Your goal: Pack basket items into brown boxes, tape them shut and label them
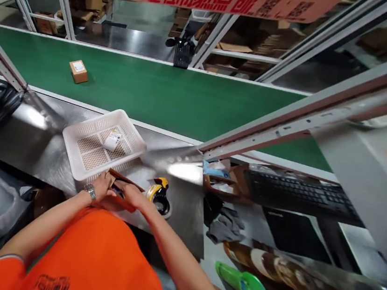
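Observation:
A small open cardboard box (113,178) is at the near edge of the metal bench, just in front of my body. My left hand (101,186), with a metal watch on its wrist, grips the left side of this box. The fingers of my right hand (130,194) curl at the box's opening around something dark, too hidden to name. Just right of the hands stands a yellow and black tape dispenser (159,196). Beyond them sits a white plastic basket (73,149) holding a white printed slip (112,140).
A green conveyor belt (144,87) runs behind the metal bench (185,210), carrying a small labelled carton (78,72). White metal posts rise on both sides. To the right are a black keyboard (293,195), a grey cloth (226,226) and a green roll (245,285).

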